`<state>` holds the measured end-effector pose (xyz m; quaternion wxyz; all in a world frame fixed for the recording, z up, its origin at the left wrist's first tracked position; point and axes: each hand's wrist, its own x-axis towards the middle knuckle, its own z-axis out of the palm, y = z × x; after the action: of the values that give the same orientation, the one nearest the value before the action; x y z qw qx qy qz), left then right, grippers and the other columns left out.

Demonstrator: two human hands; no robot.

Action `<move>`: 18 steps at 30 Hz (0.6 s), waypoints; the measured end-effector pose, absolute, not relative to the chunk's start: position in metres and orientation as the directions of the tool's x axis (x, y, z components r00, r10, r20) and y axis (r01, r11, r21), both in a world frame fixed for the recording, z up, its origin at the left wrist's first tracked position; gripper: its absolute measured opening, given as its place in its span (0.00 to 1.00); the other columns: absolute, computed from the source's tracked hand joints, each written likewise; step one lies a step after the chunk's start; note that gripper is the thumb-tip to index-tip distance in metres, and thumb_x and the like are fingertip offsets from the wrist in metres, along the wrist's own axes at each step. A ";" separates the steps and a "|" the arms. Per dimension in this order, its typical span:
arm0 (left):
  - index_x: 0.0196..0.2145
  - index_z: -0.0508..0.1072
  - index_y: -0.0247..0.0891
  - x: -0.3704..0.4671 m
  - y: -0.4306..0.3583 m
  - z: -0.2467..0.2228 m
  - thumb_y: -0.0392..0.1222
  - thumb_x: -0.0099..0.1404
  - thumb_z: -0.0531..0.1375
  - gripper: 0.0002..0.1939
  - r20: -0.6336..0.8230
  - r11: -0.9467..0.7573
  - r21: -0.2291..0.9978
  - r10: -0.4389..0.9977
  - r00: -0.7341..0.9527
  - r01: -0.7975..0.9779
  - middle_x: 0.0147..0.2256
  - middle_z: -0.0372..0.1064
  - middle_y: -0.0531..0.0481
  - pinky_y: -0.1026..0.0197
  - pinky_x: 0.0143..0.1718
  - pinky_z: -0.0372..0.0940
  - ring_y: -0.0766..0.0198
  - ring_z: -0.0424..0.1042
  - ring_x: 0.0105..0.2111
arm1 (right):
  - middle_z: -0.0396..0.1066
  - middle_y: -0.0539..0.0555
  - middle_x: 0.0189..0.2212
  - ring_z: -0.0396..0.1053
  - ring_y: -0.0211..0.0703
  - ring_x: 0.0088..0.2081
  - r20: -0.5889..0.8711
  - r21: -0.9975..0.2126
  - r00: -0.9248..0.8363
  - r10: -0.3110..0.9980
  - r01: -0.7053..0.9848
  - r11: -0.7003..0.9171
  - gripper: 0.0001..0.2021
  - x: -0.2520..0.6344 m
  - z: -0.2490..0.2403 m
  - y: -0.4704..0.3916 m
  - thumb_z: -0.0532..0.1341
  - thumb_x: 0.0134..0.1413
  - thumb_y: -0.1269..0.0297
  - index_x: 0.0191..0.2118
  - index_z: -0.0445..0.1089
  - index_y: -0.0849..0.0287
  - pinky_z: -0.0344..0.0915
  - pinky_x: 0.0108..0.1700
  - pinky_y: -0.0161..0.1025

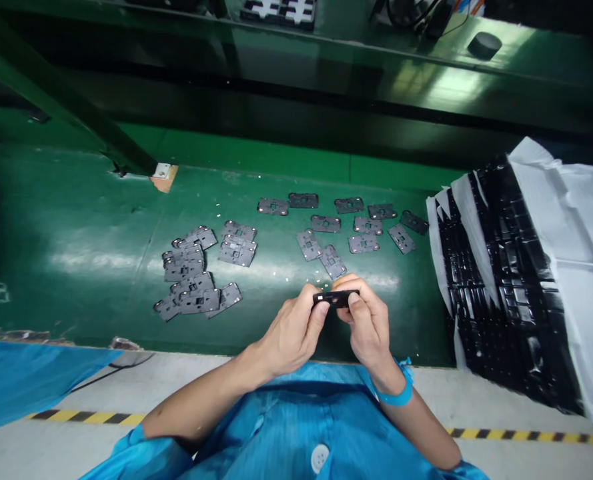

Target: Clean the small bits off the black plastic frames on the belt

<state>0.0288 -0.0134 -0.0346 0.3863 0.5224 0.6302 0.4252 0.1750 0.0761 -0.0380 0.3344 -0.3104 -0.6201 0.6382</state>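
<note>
Between my two hands, in front of my chest, is a small black plastic plate point(337, 299) with a cut-out and a light patch near its left end. My left hand point(292, 328) pinches the left end between thumb and fingers. The right end is gripped by my right hand point(369, 321), thumb on the near side. Just beyond my fingers lies a similar dark plate point(333, 262). More such plates point(326, 223) are spread singly on the green bench behind it. To the left, other plates point(183, 263) lie in overlapping heaps.
A tall stack of black trays point(506, 280) with white sheets stands at the right. A green slanted post point(76, 100) meets the green bench point(101, 267) at the left. On the shelf above are a black round object point(484, 45) and a tray point(279, 12). Small white bits dot the bench.
</note>
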 end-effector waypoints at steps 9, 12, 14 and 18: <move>0.39 0.56 0.44 0.028 -0.012 -0.038 0.47 0.83 0.46 0.11 -0.038 0.088 0.955 0.983 -0.178 0.284 0.26 0.62 0.57 0.60 0.28 0.53 0.63 0.62 0.23 | 0.68 0.53 0.41 0.62 0.39 0.32 0.011 -1.000 -0.609 0.793 -0.003 0.012 0.14 0.176 -0.036 0.077 0.51 0.78 0.62 0.44 0.73 0.55 0.58 0.29 0.37; 0.39 0.56 0.44 0.028 -0.012 -0.038 0.48 0.83 0.47 0.11 -0.040 0.091 0.954 0.983 -0.179 0.286 0.26 0.61 0.58 0.60 0.28 0.53 0.63 0.62 0.23 | 0.68 0.53 0.42 0.62 0.38 0.32 0.024 -1.000 -0.619 0.785 -0.015 0.019 0.14 0.178 -0.036 0.078 0.51 0.78 0.62 0.45 0.74 0.54 0.59 0.30 0.37; 0.40 0.57 0.44 0.028 -0.012 -0.038 0.47 0.83 0.47 0.11 -0.032 0.084 0.951 0.983 -0.179 0.296 0.26 0.61 0.58 0.60 0.29 0.54 0.63 0.62 0.23 | 0.68 0.53 0.42 0.61 0.38 0.30 0.037 -0.999 -0.627 0.778 -0.026 0.026 0.13 0.178 -0.037 0.079 0.53 0.78 0.61 0.46 0.75 0.54 0.59 0.30 0.37; 0.40 0.57 0.44 0.027 -0.012 -0.037 0.47 0.83 0.47 0.11 -0.011 0.071 0.944 0.983 -0.182 0.323 0.27 0.63 0.56 0.60 0.29 0.54 0.63 0.64 0.24 | 0.69 0.54 0.41 0.60 0.37 0.29 0.032 -0.999 -0.620 0.784 -0.010 0.033 0.16 0.178 -0.038 0.081 0.53 0.79 0.57 0.45 0.76 0.56 0.59 0.29 0.37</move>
<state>0.0272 -0.0117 -0.0375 0.3737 0.5191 0.6290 0.4418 0.1782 0.0813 -0.0380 0.3164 -0.2997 -0.6454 0.6273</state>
